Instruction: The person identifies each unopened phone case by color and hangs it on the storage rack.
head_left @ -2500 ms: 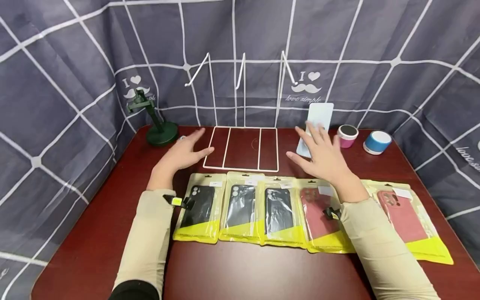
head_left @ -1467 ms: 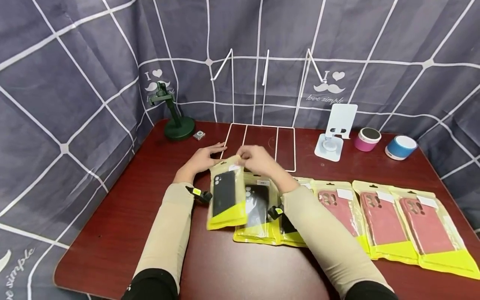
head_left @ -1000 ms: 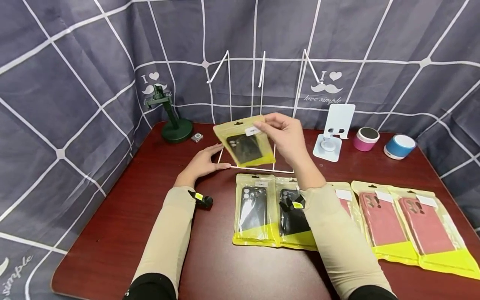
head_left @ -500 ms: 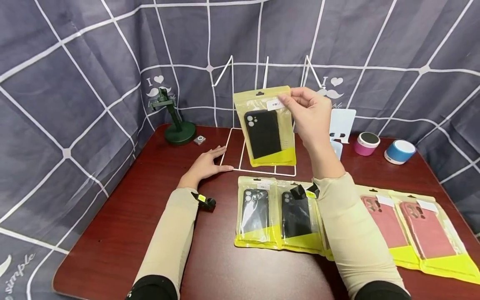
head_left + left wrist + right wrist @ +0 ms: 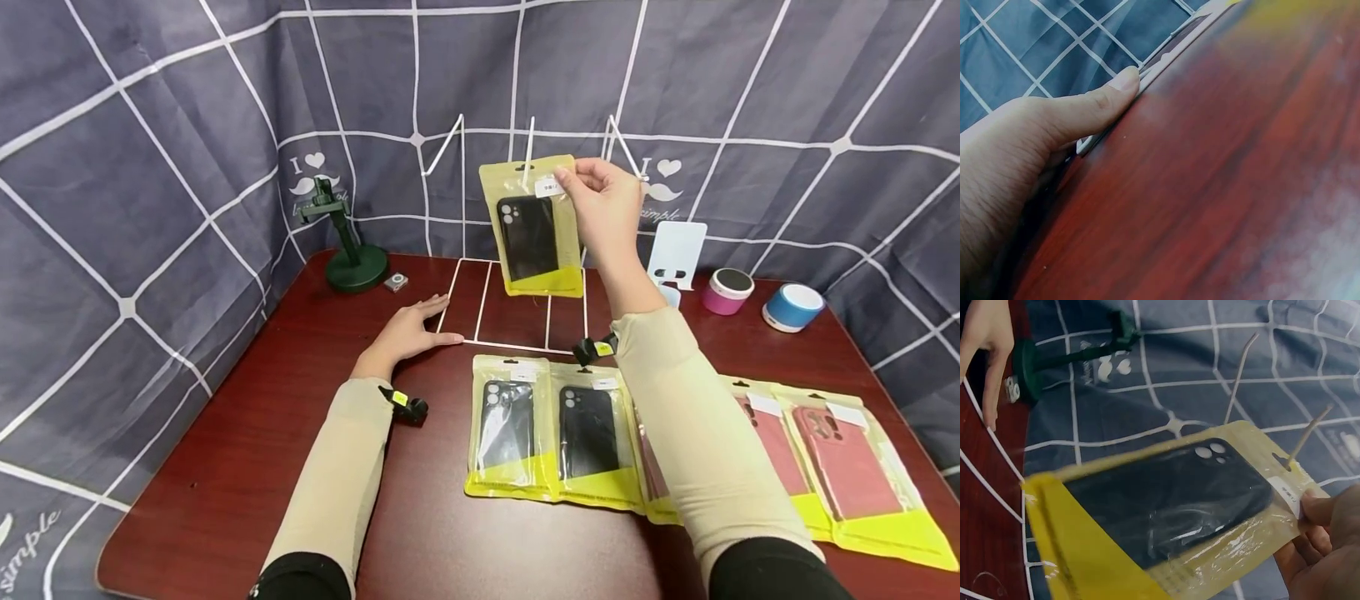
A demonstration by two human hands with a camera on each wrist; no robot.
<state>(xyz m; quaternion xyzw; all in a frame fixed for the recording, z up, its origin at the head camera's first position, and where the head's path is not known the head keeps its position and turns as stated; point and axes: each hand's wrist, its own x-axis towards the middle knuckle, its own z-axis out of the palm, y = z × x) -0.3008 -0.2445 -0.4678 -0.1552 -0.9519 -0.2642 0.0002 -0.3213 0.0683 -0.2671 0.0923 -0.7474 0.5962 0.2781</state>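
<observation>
My right hand (image 5: 609,208) pinches the upper right corner of a clear, yellow-bottomed bag (image 5: 1104,562) with a black phone case (image 5: 528,237) inside. The bag hangs upright above the base of a white wire display rack (image 5: 483,342). At its hang hole is the rack's middle prong (image 5: 1310,434), whose front end shows before the bag in the head view. My left hand (image 5: 405,337) lies with straight fingers at the left front corner of the rack's base. In the left wrist view its thumb (image 5: 1094,112) lies along the white wire; the other fingers are mostly hidden.
Bagged black phone cases (image 5: 588,433) and pink ones (image 5: 851,462) lie in a row in front. A green stand (image 5: 356,267) and a small silver gadget (image 5: 396,282) are back left. Back right are a white phone stand (image 5: 678,246), a pink speaker (image 5: 727,292) and a blue speaker (image 5: 793,308).
My right hand took the leftmost bag from the row and lifted it up and back to the middle prong. My left hand moved onto the rack's base corner and has stayed there.
</observation>
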